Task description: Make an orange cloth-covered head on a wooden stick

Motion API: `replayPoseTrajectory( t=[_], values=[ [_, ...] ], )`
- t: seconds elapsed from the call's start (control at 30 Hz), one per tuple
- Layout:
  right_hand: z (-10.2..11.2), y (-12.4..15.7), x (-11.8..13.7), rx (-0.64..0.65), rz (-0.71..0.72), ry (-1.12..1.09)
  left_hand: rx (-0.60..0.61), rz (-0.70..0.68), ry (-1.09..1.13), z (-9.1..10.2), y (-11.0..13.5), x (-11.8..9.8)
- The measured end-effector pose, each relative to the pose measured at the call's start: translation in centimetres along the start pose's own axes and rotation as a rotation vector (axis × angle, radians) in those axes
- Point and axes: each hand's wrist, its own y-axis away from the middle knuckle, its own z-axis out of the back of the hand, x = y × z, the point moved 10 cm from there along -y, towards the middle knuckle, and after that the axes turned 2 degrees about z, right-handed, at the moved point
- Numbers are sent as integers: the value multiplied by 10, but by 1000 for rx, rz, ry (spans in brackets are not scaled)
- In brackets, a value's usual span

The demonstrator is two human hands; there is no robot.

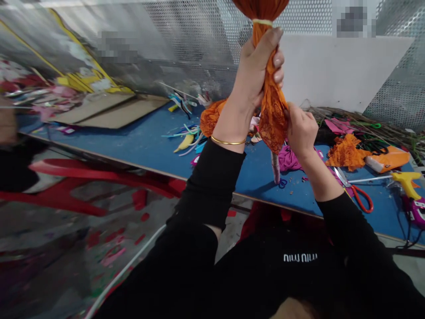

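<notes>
My left hand (260,66) is wrapped round a gathered bundle of orange patterned cloth (274,122), held up above the table. A pale band (262,21) ties the cloth just above that hand, and the fabric swells out past the top of the view. Below, the cloth flares round a thin wrapped stick (276,168), whose lower end points down at the tabletop. At the cloth's right edge, the fingers of my right hand (302,128) are closed on the fabric; their tips are partly hidden. Purple cloth (289,158) lies behind the stick.
Red-handled scissors (361,197) and a yellow glue gun (408,184) lie on the blue table (142,144) to the right, near crumpled orange cloth (348,153). Cardboard (109,110) lies at left. A red chair (83,170) and another person's blurred hand (7,122) are beyond the edge.
</notes>
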Motion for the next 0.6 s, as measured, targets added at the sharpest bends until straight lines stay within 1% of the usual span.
replayPoseTrajectory(
  t=[0.1, 0.2, 0.27, 0.37, 0.4, 0.43, 0.47, 0.53, 0.57, 0.6],
  values=[
    [-28, 16, -15, -29, -45, -14, 61, 41, 32, -5, 1, 4],
    [-48, 22, -17, 0, -81, -61, 51, 41, 18, -3, -1, 5],
    [-56, 22, -18, 33, -98, -158, 35, 49, 11, 0, -5, 7],
    [-64, 28, -25, 71, -116, -395, 43, 71, 20, 3, -11, 10],
    [-63, 31, -32, 50, -136, -473, 56, 76, 29, 3, -11, 11],
    [-58, 35, -41, -5, -169, -537, 55, 71, 45, 4, -11, 9],
    [-50, 39, -51, -91, -210, -577, 50, 68, 66, 4, -10, 8],
    [-25, 49, -66, -310, -277, -582, 37, 81, 111, 5, -7, 5],
    [-11, 52, -68, -407, -289, -561, 35, 102, 126, 5, -6, 5],
    [1, 52, -63, -468, -276, -534, 40, 131, 132, 3, -5, 6]
  ],
)
